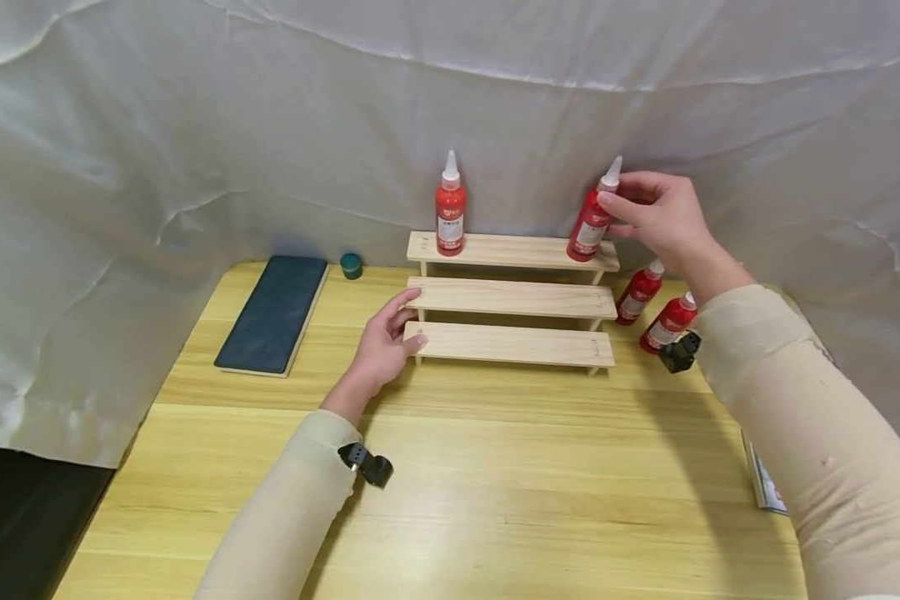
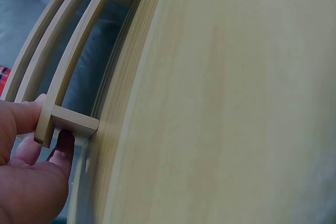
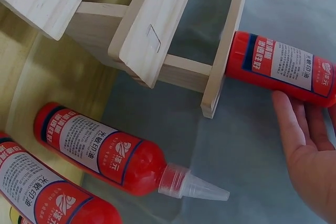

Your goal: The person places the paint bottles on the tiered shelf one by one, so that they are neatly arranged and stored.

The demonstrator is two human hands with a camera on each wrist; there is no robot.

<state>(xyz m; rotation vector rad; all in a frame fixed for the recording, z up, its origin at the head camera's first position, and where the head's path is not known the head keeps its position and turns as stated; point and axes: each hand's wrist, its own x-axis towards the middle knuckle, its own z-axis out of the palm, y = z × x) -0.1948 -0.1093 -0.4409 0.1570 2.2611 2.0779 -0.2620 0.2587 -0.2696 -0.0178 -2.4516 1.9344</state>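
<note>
A three-tier wooden display rack (image 1: 512,297) stands on the table. My left hand (image 1: 382,343) grips its left end, with the thumb on the lowest shelf (image 2: 71,72) and fingers curled around the end. My right hand (image 1: 663,215) holds a red squeeze bottle (image 1: 590,225) with a white pointed cap, pinching it near the neck. In the head view this bottle tilts a little, its base at the right end of the top shelf (image 3: 223,51). Another red bottle (image 1: 451,212) stands upright near the left end of that shelf.
Two more red bottles, one nearer the rack (image 1: 637,293) and one (image 1: 669,323) further right, stand beside the rack. A dark flat slab (image 1: 273,315) and a small green-lidded jar (image 1: 351,266) lie to its left. A grey curtain (image 1: 307,125) hangs behind.
</note>
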